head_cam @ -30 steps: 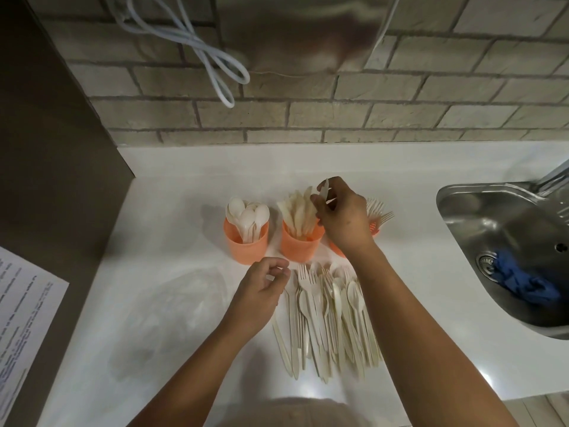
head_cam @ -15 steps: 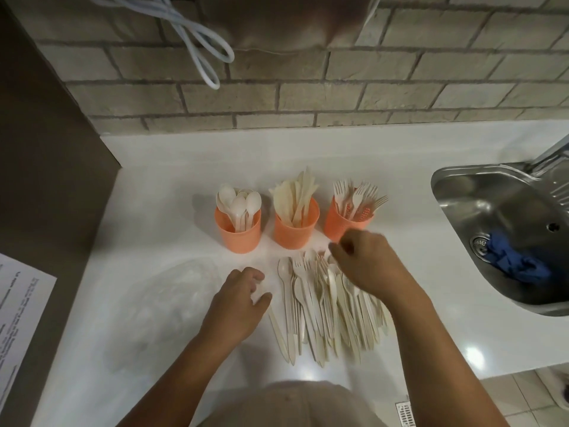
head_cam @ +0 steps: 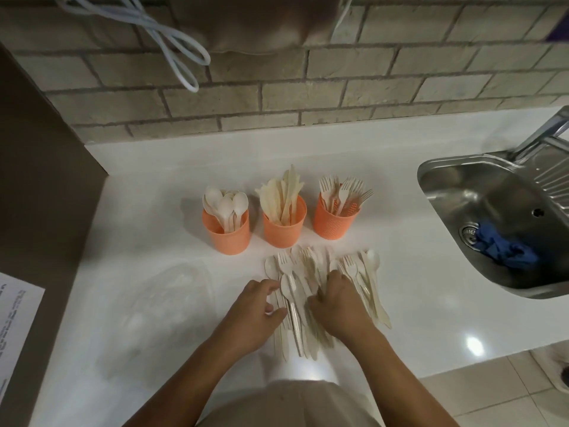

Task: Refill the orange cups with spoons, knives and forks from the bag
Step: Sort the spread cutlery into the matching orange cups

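Three orange cups stand in a row on the white counter: the left cup [head_cam: 229, 235] holds spoons, the middle cup [head_cam: 284, 228] holds knives, the right cup [head_cam: 334, 221] holds forks. In front of them lies a loose pile of cream cutlery [head_cam: 311, 272], a mix of spoons, forks and knives. My left hand [head_cam: 255, 309] rests on the pile's left side with its fingers curled over the handles. My right hand [head_cam: 338, 303] presses on the pile's middle, fingers down among the pieces. Whether either hand grips a piece is hidden. A clear plastic bag [head_cam: 160, 303] lies flat left of the pile.
A steel sink [head_cam: 480, 198] with a blue cloth [head_cam: 505, 249] in it sits at the right, with a tap above it. A brick wall runs behind the cups, and a white cable [head_cam: 172, 44] hangs on it. A brown panel with a printed sheet [head_cam: 15, 322] borders the left.
My right hand left the knife cup and came down onto the pile. My left hand shifted right onto the pile's left side. The camera moved closer and tilted down.
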Tool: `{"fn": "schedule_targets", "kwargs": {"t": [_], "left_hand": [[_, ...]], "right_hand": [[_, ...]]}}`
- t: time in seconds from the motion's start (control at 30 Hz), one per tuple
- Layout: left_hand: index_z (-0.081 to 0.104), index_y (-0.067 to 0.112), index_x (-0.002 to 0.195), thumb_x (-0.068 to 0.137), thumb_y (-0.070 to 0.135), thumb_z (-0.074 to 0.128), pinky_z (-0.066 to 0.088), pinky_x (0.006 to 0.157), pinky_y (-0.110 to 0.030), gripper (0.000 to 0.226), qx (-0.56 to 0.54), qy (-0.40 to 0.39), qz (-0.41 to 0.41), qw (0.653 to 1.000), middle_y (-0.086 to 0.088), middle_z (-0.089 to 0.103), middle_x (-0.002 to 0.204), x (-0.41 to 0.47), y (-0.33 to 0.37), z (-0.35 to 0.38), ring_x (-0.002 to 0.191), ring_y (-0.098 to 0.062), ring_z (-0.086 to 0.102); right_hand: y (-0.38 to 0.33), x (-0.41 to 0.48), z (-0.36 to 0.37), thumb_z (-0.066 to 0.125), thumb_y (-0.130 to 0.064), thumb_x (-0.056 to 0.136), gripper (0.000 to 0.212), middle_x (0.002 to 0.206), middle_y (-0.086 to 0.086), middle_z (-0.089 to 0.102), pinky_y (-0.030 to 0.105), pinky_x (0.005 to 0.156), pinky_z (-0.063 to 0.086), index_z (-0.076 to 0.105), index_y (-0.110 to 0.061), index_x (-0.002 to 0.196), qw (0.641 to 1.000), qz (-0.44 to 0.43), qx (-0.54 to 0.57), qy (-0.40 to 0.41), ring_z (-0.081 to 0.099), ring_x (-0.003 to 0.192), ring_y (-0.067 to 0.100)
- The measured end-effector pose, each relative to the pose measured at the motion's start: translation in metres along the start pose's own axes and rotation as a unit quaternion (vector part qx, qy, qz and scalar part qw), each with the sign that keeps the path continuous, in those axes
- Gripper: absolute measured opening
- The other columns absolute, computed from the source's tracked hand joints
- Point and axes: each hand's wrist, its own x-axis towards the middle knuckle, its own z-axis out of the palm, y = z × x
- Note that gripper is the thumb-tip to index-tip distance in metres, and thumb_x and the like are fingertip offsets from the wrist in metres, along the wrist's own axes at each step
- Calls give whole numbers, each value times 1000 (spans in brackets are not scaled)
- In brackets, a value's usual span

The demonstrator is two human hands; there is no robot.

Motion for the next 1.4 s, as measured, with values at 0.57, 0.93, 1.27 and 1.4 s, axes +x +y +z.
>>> {"fn": "schedule_targets", "kwargs": {"t": [0.57,0.93,1.27,1.4], "left_hand": [[47,36,147,97,42,66,53,89,-17,54,-18,6,2,1000,15,49,140,2,-7,0,100,3,63],[52,38,137,97,37,67,50,76,-10,43,-46,48,23,998,18,54,127,9,4,-10,95,11,62],[58,31,131,98,29,68,57,87,-24,34,-124,81,42,988,14,64,114,9,27,-9,99,-5,66],[60,35,130,97,37,68,59,84,-33,33,-241,34,27,970,13,68,106,18,63,-11,91,-8,70]], "right_hand": [[10,2,-14,54,-33,100,37,67,-1,52,28,56,37,42,-13,71,983,31,150,98,53,64,20],[13,2,-44,47,-28,103,18,89,-2,64,23,62,44,56,-13,100,979,14,195,63,62,80,10],[25,6,-62,47,-35,85,30,82,13,65,36,62,51,61,-10,94,944,81,318,28,61,70,20],[3,-1,-59,45,-21,93,27,78,7,68,37,65,52,67,-10,106,901,57,428,-44,65,73,24]]}}
